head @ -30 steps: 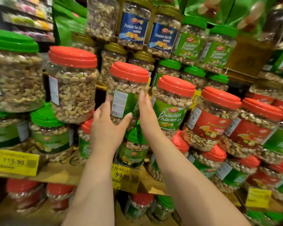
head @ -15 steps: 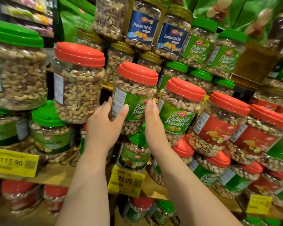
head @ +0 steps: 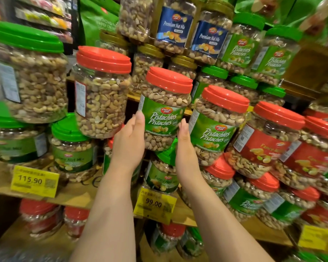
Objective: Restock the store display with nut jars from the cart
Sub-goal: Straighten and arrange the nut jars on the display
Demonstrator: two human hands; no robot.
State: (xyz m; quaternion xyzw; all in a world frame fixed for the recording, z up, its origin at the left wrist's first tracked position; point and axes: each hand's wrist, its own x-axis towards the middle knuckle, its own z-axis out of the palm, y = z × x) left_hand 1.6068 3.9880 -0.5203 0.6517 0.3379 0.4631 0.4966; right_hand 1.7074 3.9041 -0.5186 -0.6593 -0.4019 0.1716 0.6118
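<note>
**Seating a pistachio jar in the display stack**

Nearest you, both forearms reach up toward the pistachio jar (head: 164,108), the landmark here. Your left hand (head: 128,146) lies against the jar's left side with fingers (head: 139,118) straight and pressed together; your right hand (head: 186,148) flanks its right side, fingers likewise straight and together, tips at the label edge. Neither hand curls round the jar. Whether the right one actually touches it, you cannot tell.

The jar stands upright with its label facing you, resting on a green-lidded jar (head: 163,173) directly below. Below that hangs the yellow price tag (head: 154,204). To the jar's right stands a matching pistachio jar (head: 216,125); to its left, a red-lidded mixed-nut jar (head: 102,93). Behind and above it sit blue-labelled jars (head: 173,29).

Judged from this, placement looks nearly finished. The cart is out of view, so what remains is unknown.
</note>
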